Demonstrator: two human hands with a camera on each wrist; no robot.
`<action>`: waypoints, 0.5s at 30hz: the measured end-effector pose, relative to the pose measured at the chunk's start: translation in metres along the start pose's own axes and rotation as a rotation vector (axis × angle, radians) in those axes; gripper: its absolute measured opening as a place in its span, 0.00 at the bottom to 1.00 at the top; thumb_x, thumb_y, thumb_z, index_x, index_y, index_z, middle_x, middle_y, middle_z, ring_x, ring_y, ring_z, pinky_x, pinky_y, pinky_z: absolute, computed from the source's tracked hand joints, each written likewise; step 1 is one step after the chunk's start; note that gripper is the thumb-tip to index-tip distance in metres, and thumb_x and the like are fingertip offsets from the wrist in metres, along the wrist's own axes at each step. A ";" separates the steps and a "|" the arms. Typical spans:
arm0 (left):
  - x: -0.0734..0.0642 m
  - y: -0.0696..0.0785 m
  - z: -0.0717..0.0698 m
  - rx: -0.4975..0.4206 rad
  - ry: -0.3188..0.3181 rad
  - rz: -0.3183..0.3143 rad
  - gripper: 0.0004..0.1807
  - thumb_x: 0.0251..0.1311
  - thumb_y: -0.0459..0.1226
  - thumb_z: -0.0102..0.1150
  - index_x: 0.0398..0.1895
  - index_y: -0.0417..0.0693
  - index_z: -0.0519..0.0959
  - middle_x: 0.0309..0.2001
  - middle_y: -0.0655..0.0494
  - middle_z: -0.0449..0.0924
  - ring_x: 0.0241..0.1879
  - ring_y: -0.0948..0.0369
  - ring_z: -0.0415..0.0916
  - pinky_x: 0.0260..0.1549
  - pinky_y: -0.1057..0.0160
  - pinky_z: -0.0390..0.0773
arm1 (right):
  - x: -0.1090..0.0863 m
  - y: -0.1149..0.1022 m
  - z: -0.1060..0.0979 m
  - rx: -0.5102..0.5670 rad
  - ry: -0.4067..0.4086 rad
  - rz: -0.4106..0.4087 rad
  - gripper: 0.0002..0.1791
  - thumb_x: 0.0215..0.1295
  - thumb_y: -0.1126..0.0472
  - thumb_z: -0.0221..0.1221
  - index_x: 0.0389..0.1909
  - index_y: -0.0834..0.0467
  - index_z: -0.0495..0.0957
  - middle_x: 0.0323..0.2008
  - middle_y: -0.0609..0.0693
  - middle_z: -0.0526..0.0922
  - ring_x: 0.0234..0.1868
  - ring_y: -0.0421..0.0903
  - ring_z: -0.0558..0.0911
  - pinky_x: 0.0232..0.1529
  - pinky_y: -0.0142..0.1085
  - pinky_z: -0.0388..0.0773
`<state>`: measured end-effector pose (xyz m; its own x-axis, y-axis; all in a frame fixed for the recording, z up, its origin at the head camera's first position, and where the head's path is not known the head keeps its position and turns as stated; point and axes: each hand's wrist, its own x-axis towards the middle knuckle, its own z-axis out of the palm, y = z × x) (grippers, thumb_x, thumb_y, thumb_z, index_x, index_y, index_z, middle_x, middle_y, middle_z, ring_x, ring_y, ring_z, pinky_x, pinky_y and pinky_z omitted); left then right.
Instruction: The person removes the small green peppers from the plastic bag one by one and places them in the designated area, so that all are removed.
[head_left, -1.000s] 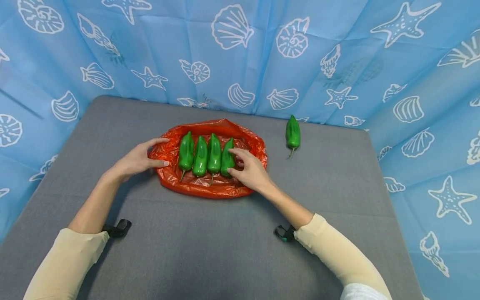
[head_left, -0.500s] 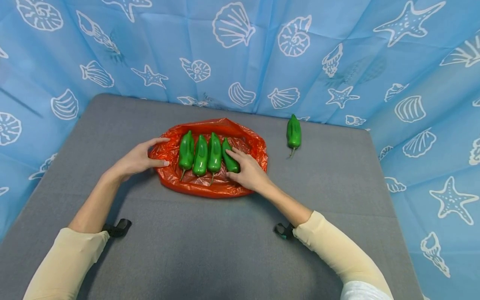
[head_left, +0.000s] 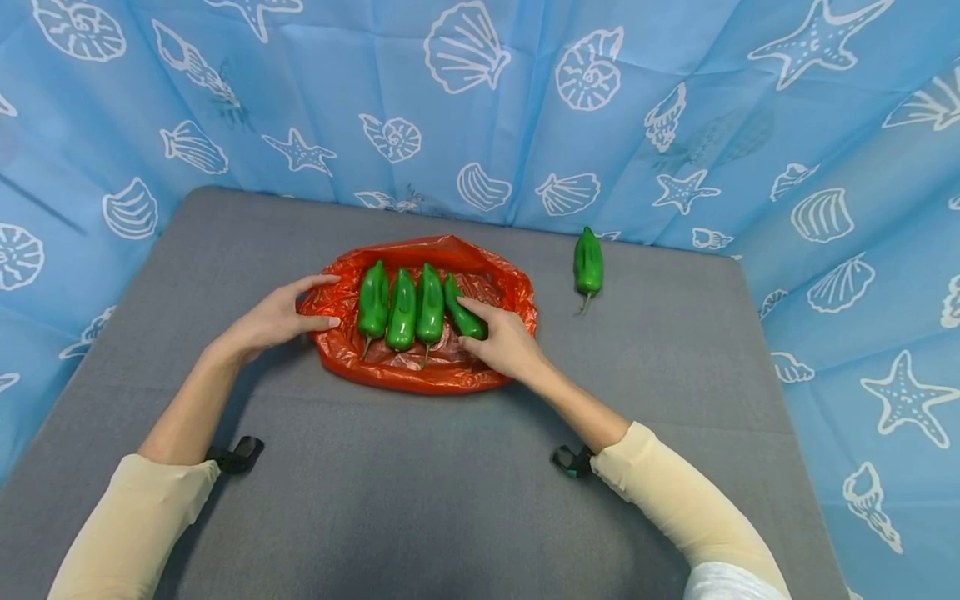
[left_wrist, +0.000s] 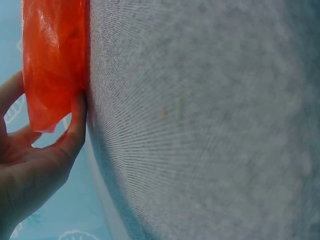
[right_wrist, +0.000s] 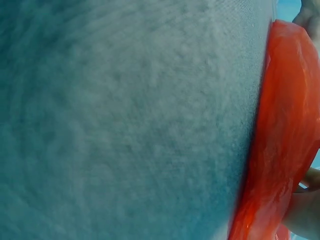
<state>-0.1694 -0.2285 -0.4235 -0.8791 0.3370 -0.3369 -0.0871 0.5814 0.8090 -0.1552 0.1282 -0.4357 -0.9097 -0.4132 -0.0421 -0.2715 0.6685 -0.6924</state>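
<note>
A red plastic bag (head_left: pixel 408 381) lies spread on the table with its mouth facing up. Three green peppers (head_left: pixel 402 312) rest side by side inside it. A fourth pepper, the rightmost green pepper (head_left: pixel 461 310), leans at a slant between the thumb and fingers of my right hand (head_left: pixel 504 342), which grips its lower part. My left hand (head_left: pixel 276 318) holds the bag's left end, thumb at the near side and fingers at the far side. The left wrist view shows the red film (left_wrist: pixel 52 65) between that thumb and the fingers. In the right wrist view the bag wall hides most of my right hand.
Another green pepper (head_left: pixel 588 262) lies on the grey table (head_left: pixel 420 492) to the right of the bag, near the back edge. Behind and beside the table hangs a blue curtain (head_left: pixel 517 154) with white shell prints. Black wrist straps (head_left: pixel 238 454) show below the forearms.
My right hand has taken hold of the rightmost pepper in the bag, and its lower end has swung to the right. My left hand stays at the bag's left end.
</note>
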 end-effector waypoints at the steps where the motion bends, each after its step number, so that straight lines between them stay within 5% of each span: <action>1: 0.000 0.000 0.000 -0.001 0.001 -0.001 0.42 0.66 0.44 0.63 0.79 0.51 0.53 0.69 0.37 0.60 0.43 0.50 0.73 0.39 0.54 0.73 | 0.000 0.000 -0.001 0.007 0.004 0.007 0.35 0.62 0.61 0.66 0.71 0.53 0.69 0.37 0.53 0.84 0.24 0.40 0.72 0.28 0.34 0.70; 4: 0.001 0.000 0.000 -0.007 -0.002 0.000 0.42 0.67 0.44 0.63 0.79 0.51 0.52 0.72 0.37 0.57 0.55 0.47 0.69 0.48 0.51 0.70 | -0.001 0.001 -0.003 0.030 0.012 0.032 0.33 0.62 0.62 0.65 0.70 0.52 0.71 0.20 0.50 0.73 0.16 0.39 0.64 0.20 0.33 0.63; 10: 0.001 0.001 -0.001 -0.014 -0.010 0.000 0.43 0.66 0.43 0.63 0.79 0.50 0.52 0.74 0.36 0.54 0.64 0.44 0.62 0.55 0.46 0.66 | -0.004 0.007 -0.009 0.092 0.057 0.055 0.31 0.61 0.62 0.66 0.67 0.52 0.75 0.42 0.53 0.82 0.25 0.42 0.73 0.27 0.34 0.68; 15: -0.001 0.002 0.000 -0.002 -0.012 0.001 0.42 0.67 0.43 0.62 0.79 0.50 0.52 0.72 0.37 0.57 0.55 0.46 0.68 0.49 0.50 0.69 | -0.006 0.012 -0.013 0.137 0.089 0.065 0.29 0.61 0.61 0.66 0.65 0.50 0.76 0.40 0.53 0.83 0.30 0.44 0.75 0.30 0.34 0.69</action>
<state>-0.1686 -0.2276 -0.4215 -0.8736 0.3464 -0.3418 -0.0871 0.5797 0.8102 -0.1569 0.1470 -0.4344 -0.9498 -0.3115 -0.0300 -0.1716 0.5984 -0.7826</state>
